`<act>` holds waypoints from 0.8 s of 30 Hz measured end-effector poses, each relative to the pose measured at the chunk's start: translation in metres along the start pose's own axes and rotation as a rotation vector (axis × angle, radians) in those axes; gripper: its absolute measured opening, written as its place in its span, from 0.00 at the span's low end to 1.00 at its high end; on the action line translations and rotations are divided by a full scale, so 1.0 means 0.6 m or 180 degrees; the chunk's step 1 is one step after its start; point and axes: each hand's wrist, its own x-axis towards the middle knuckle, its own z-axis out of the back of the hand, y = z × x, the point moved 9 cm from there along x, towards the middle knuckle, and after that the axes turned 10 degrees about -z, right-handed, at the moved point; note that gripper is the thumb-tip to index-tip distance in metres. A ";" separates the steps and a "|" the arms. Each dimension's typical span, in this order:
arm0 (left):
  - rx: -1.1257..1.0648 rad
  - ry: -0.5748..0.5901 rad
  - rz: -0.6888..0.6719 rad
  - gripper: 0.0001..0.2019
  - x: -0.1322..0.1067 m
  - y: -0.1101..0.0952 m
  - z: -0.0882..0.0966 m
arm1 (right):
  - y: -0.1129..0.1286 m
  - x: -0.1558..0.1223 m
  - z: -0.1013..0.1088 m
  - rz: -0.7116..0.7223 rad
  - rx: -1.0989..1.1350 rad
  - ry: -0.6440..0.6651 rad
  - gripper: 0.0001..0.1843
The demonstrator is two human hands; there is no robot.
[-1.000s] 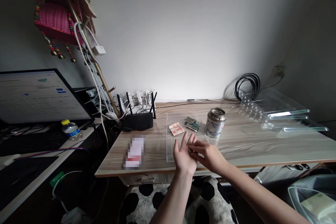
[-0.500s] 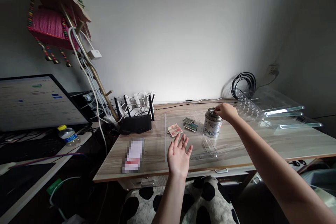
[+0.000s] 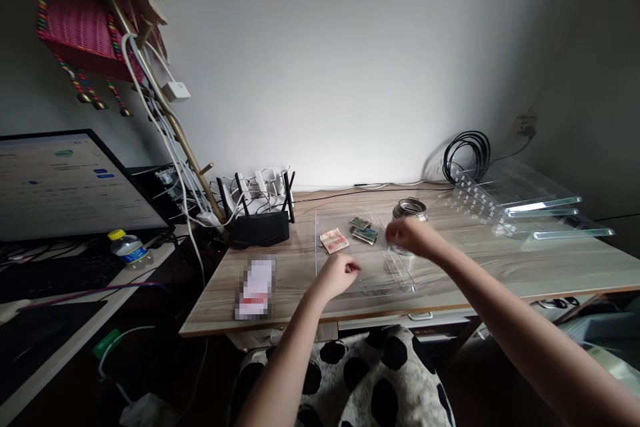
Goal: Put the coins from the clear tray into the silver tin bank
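Observation:
Over the front of a clear plastic tray (image 3: 320, 272), my left hand (image 3: 339, 276) is curled with its fingertips turned inward; whether anything is in it is hidden. My right hand (image 3: 414, 236) is closed in front of a patterned metal can (image 3: 410, 208) and partly covers it. What its fingers hold, if anything, cannot be made out. The can stands upright with a ring-shaped rim on top. On the tray lie a reddish banknote (image 3: 333, 240), a folded greenish banknote (image 3: 360, 223) and another dark green banknote (image 3: 365, 235).
A black router (image 3: 259, 231) and white plugs (image 3: 260, 183) stand at the back left. A pixelated flat item (image 3: 256, 287) lies at the front left. Stacked clear plastic trays (image 3: 540, 207) and a coiled black cable (image 3: 467, 155) are on the right. A laptop (image 3: 75, 193) stands farther left.
My right hand has come off the can's top and moved down and left in front of it. My left hand has turned over from an open palm to curled fingers.

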 end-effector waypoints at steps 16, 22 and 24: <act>0.1496 0.2403 -0.0156 0.05 0.035 0.064 -0.115 | 0.050 -0.046 -0.202 0.0975 0.0337 0.2076 0.09; 0.1299 0.2582 0.0013 0.08 0.044 0.065 -0.126 | 0.036 -0.029 -0.175 0.0723 -0.0103 0.2091 0.12; 0.1061 0.2658 0.0119 0.14 0.047 0.068 -0.133 | 0.032 -0.031 -0.170 0.0770 -0.0518 0.2065 0.14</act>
